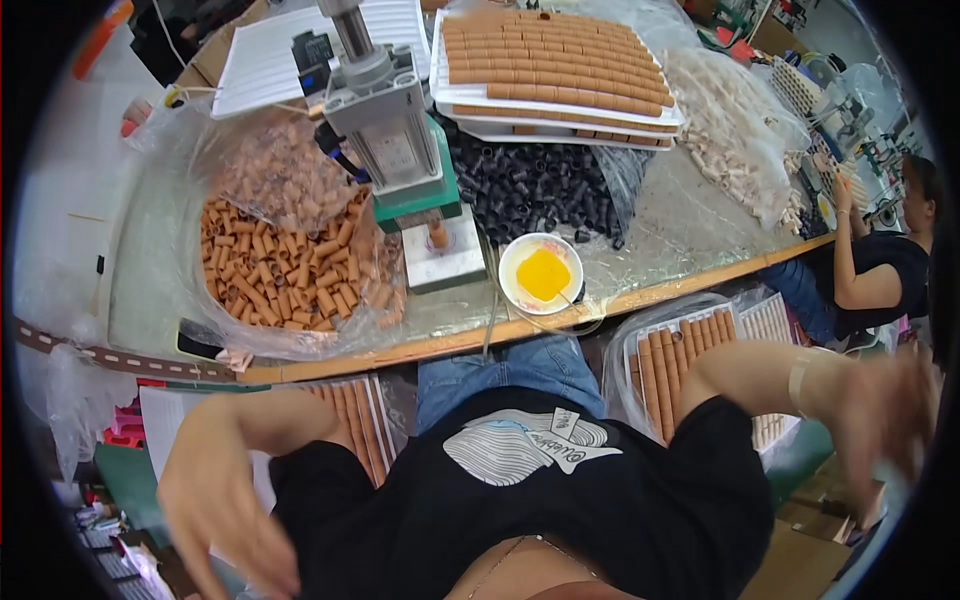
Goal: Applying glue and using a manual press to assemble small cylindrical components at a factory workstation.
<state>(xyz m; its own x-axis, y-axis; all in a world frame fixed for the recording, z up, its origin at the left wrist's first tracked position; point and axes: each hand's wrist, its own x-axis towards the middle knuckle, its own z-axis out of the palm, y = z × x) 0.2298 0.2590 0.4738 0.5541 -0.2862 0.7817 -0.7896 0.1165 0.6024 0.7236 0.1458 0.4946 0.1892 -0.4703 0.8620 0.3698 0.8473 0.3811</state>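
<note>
While both hands hang low and blurred, left hand (215, 505) fingers loosely spread, empty, right hand (885, 415) grip unclear, one white bowl (541, 272) of yellow paste, one clear bag of orange tubes (285, 265), one press (395, 130).

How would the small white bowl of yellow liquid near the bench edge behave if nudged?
The white bowl looks shallow and light, so it would probably slide on the plastic-covered bench rather than tip. Its yellow liquid sits open and could slosh out. It stands close to the wooden front edge, so a hard push might send it off.

Both hands empty — left hand (215, 500) lowered; right hand (885, 415) blurred beside tray (640, 345).
</note>
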